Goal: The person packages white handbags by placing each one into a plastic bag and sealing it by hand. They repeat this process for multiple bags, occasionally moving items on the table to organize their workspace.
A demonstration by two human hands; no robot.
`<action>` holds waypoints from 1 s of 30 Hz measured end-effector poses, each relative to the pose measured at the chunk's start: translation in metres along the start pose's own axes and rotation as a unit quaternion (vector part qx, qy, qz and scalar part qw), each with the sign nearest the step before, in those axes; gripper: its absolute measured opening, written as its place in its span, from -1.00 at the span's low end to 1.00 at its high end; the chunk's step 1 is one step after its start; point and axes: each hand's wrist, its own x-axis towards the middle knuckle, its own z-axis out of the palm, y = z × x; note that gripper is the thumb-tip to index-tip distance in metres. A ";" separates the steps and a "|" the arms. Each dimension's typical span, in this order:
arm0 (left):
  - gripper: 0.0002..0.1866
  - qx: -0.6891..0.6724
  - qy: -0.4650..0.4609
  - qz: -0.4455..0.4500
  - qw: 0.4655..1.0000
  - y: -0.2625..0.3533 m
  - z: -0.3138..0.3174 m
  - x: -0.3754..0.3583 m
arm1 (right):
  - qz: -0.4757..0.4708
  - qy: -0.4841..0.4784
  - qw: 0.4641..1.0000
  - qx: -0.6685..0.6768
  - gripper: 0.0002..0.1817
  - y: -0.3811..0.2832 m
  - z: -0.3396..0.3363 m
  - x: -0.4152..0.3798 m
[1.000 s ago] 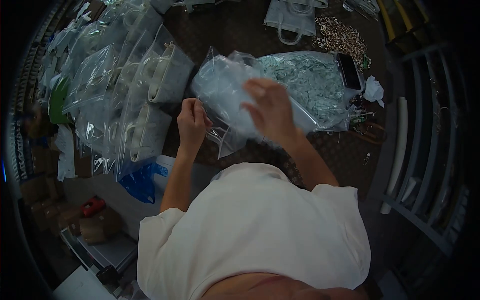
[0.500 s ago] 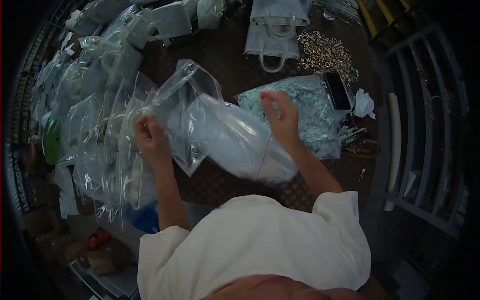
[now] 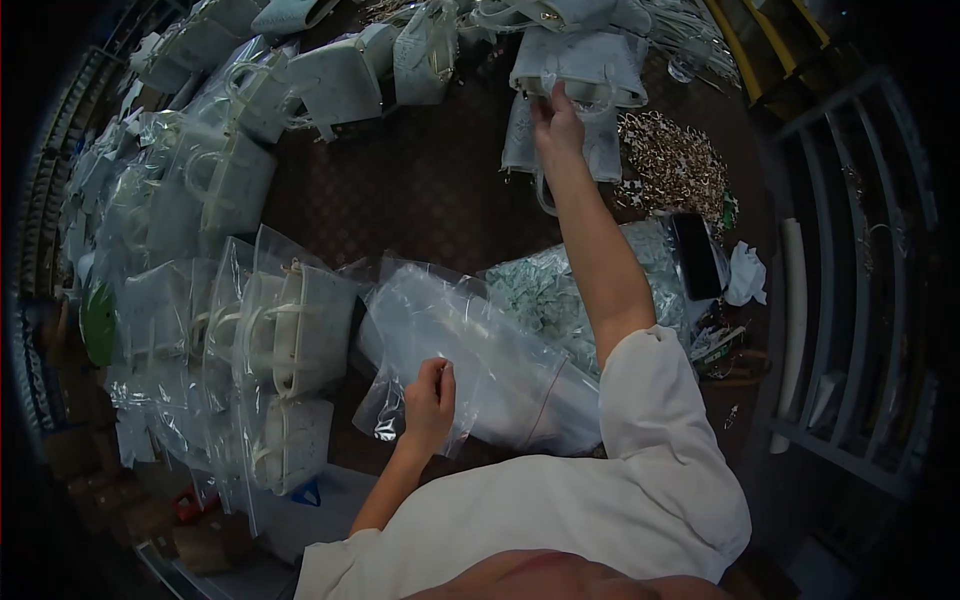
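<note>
My right hand (image 3: 560,128) is stretched far forward over the table. Its fingers are closed at the handle side of a white patterned handbag (image 3: 590,65), which lies on another pale handbag (image 3: 598,150). Close to my body, my left hand (image 3: 430,408) is curled up over a stack of clear plastic bags (image 3: 500,370). Its fingertips are pressed together, and whether they pinch anything is hidden. Left of the stack, a white handbag (image 3: 312,320) stands inside a clear plastic bag, beside several more wrapped ones.
A large bag of pale green pieces (image 3: 545,300) lies right of the stack, with a dark phone (image 3: 697,255) on its edge. Beyond are a heap of gold-coloured metal hardware (image 3: 675,170) and crumpled white paper (image 3: 746,274). A metal rack (image 3: 850,250) stands at the right.
My right hand has gone from above the plastic bags forward to the handbags. My left hand has drawn back toward my body, away from the wrapped handbags. The view has shifted.
</note>
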 end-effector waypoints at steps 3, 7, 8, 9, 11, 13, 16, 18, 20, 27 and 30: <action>-0.92 -0.001 0.025 0.002 1.000 0.001 -0.010 0.008 | 0.018 -0.005 0.999 -0.041 -0.80 -0.032 0.016 -0.016; -0.90 -0.020 0.069 -0.001 0.997 -0.006 -0.023 0.012 | 0.079 -0.100 0.971 -0.202 -0.71 -0.122 -0.011 -0.092; -0.89 -0.022 0.072 -0.004 0.997 -0.006 -0.024 0.013 | 0.083 -0.123 0.963 -0.226 -0.67 -0.142 -0.016 -0.122; -0.88 -0.044 0.076 -0.004 0.996 -0.007 -0.024 0.012 | 0.093 -0.144 0.953 -0.252 -0.62 -0.162 -0.023 -0.153; -0.86 -0.079 0.084 -0.020 0.993 -0.009 -0.027 0.009 | 0.131 -0.221 0.923 -0.287 -0.63 -0.196 -0.042 -0.201; -0.85 -0.126 0.088 -0.043 0.987 -0.015 -0.027 0.003 | 0.186 -0.279 0.889 -0.312 -0.68 -0.222 -0.063 -0.242; -0.84 -0.182 0.093 -0.063 0.977 -0.028 -0.028 -0.010 | 0.248 -0.222 0.888 -0.319 -0.76 -0.244 -0.048 -0.316; -0.85 -0.207 0.090 -0.065 0.972 -0.033 -0.032 -0.022 | 0.302 -0.268 0.836 -0.372 -0.78 -0.256 -0.070 -0.323; -0.85 -0.237 0.099 -0.076 0.964 -0.039 -0.038 -0.036 | 0.340 -0.317 0.719 -0.516 -0.77 -0.263 -0.082 -0.336; -0.84 -0.251 0.106 -0.080 0.959 -0.045 -0.040 -0.076 | 0.178 -0.380 0.542 -0.729 -0.59 -0.221 -0.089 -0.411; -0.83 -0.252 0.098 -0.084 0.959 -0.054 -0.031 -0.080 | -0.031 -0.452 0.555 -0.697 -0.39 -0.204 -0.126 -0.435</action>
